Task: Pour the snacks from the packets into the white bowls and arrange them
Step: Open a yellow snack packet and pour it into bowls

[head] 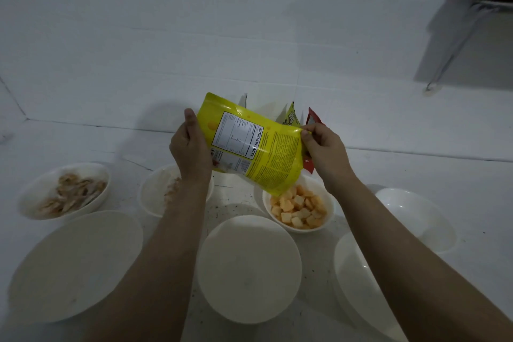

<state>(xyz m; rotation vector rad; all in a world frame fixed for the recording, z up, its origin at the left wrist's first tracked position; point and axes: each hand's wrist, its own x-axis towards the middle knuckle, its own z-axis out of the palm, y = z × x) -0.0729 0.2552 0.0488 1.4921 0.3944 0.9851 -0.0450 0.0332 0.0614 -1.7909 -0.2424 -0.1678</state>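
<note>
Holding the yellow packet [258, 147] at the centre of the frame, I have my left hand [191, 150] wrapped round its left edge, thumb up along the side. My right hand [324, 147] pinches the packet's right corner between thumb and curled fingers [306, 133]. The packet is tilted, its lower corner just over the bowl of orange cubes [299, 208] right of centre, which it partly hides. Behind my right hand stand a second yellow packet [292, 116] and a red packet [313, 118], partly hidden. At left on the table [416, 172] sits a bowl of pale curled snacks [65, 190]; my left wrist hides part of another bowl [155, 191]. Across the bottom lie three upturned white bowls [249, 269], and an upright bowl [416, 216] at right.
</note>
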